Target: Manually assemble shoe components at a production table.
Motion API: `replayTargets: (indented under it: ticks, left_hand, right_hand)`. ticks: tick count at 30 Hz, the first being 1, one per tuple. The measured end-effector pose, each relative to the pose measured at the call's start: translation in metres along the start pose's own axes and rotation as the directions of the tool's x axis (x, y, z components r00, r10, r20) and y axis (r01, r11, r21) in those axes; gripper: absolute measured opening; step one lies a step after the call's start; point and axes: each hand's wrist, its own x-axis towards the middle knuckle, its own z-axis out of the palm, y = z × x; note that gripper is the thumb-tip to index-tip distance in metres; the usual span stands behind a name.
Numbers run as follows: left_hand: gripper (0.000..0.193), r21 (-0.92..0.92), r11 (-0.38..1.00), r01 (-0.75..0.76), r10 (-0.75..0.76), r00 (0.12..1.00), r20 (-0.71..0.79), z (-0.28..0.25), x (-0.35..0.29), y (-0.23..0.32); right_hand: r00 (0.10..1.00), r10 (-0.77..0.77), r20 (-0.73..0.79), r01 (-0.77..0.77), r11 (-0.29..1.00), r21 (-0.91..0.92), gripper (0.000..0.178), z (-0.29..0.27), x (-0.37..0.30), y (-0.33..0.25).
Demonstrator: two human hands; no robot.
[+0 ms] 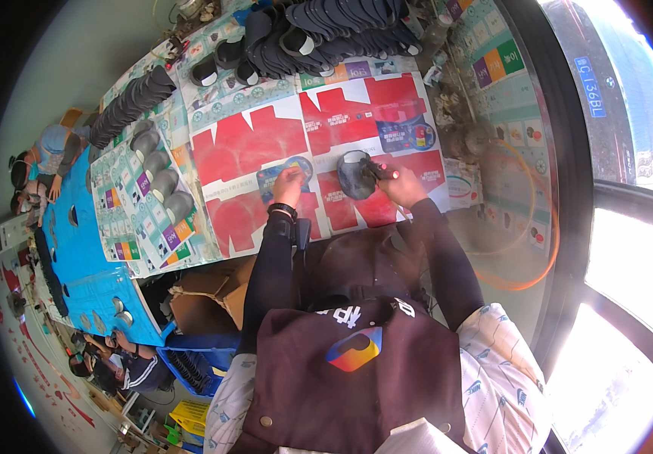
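Just right of the middle, my right hand (406,188) is closed around a small dark tool (378,169) with a pinkish-red part near the fingers. The tool's tip reaches the right edge of a dark grey, rounded, cupped piece (357,180) that has a pale patch at its top. My left hand (290,185) is over a blue printed patch, apart from the cupped piece. Its fingers are drawn together, and whatever may be between them is too small to make out. Red-and-white printed sheets (247,144) cover the table under both hands.
Stacks of dark curved pieces (342,23) fill the far edge, with another row (133,102) at far left. Several grey cupped pieces (164,181) lie left. An orange hose (546,265) loops at right beside the window. A cardboard box (209,291) sits below; people (54,155) work farther left.
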Motion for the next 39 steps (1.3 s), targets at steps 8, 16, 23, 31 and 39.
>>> replayTargets:
  ticks: [8, 16, 23, 31, 39]
  left_hand:
    - [0.034, 0.192, 0.979, -0.075, 0.066, 0.996, 0.052, 0.018, 0.020, -0.024]
    - [0.028, 0.415, 0.867, -0.276, 0.231, 0.960, 0.158, 0.055, 0.015, -0.025]
    - [0.033, 0.502, 0.839, -0.209, 0.055, 0.951, 0.304, 0.074, 0.003, 0.015]
    - [0.034, 0.263, 0.926, -0.272, 0.216, 0.951, 0.224, 0.068, -0.019, -0.007]
    - [0.020, -0.604, 0.757, -0.249, 0.330, 0.944, 0.025, -0.181, -0.086, 0.055]
  right_hand:
    - [0.986, 0.016, 0.166, -0.006, 0.998, -0.063, 0.033, 0.006, 0.000, 0.019]
    - [0.995, -0.074, 0.061, 0.073, 0.997, 0.029, 0.030, 0.000, -0.012, 0.014]
    - [0.995, -0.008, 0.098, 0.008, 1.000, -0.003, 0.039, -0.018, -0.012, 0.043]
    - [0.988, -0.115, -0.103, 0.154, 0.802, 0.577, 0.027, -0.025, -0.042, 0.085]
    - [0.998, 0.013, -0.064, 0.025, 0.832, 0.555, 0.031, -0.029, -0.050, 0.076]
